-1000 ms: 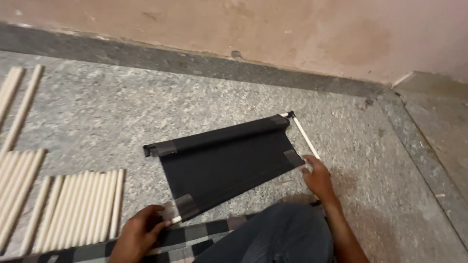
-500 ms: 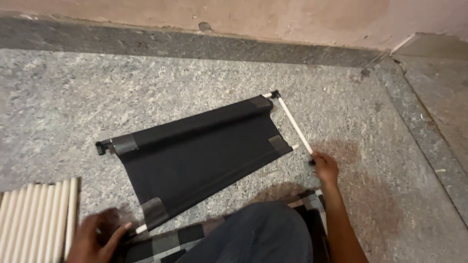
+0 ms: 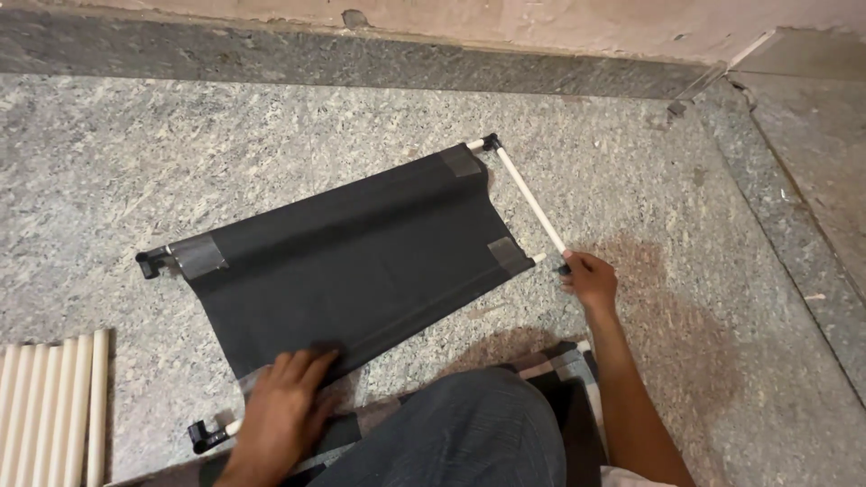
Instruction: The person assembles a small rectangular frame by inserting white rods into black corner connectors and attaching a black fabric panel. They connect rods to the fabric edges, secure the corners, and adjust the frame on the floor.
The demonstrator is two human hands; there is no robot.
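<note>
Now the left hand (image 3: 287, 397) has shifted onto the fabric (image 3: 352, 261), pressing flat at 7 o'clock (nothing gripped); the right hand (image 3: 591, 280) still pinches the rod (image 3: 530, 203) end at 3 o'clock, so the frame lies steadied.

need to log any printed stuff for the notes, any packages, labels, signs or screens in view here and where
None in view: no package, label, sign or screen.
Closest are plain grey tape patches at the corners of the black fabric panel on the speckled stone floor; they show no print.
Left hand presses the panel's near edge; right hand grips the end of the white rod at the panel's right side.
</note>
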